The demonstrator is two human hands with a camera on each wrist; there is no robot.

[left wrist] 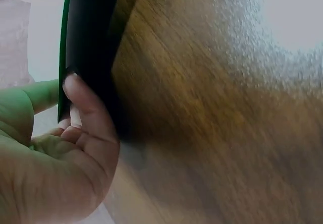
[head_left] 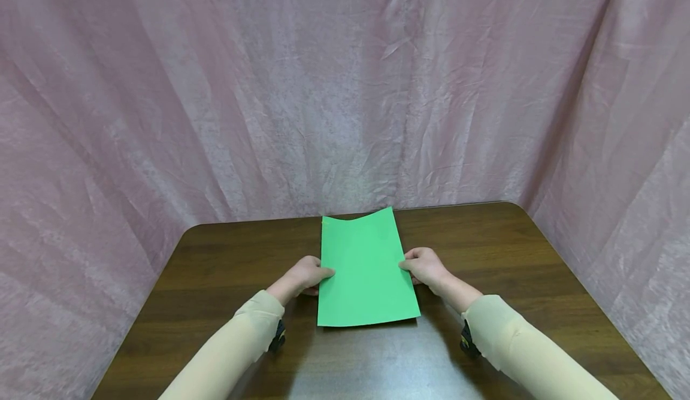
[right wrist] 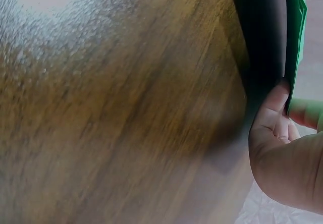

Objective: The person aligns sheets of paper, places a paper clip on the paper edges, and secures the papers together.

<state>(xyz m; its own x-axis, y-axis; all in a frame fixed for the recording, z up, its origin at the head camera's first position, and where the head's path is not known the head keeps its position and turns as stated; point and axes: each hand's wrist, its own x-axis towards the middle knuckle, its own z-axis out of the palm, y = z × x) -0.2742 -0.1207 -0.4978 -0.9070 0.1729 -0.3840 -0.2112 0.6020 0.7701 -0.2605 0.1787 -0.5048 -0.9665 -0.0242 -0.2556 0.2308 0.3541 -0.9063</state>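
Note:
A green sheet of paper [head_left: 362, 271], held slightly bowed above the table, spans the gap between the hands. Its left edge is pinched by my left hand [head_left: 306, 274], thumb on top and fingers beneath. On the opposite edge, my right hand [head_left: 427, 267] grips it the same way. From below in the left wrist view, the sheet's underside [left wrist: 91, 27] looks dark, and fingers of the left hand [left wrist: 55, 178] curl under it. The right wrist view shows the right hand [right wrist: 287, 158] on the edge, where thin green layers [right wrist: 298, 27] seem to lie together.
The brown wooden table [head_left: 232, 274] has rounded far corners and a bright glare near its front. Pink velvety curtains [head_left: 345, 88] hang behind it and along both sides. A dark band [head_left: 277, 335] sits at the left wrist, another dark device [head_left: 468, 339] at the right.

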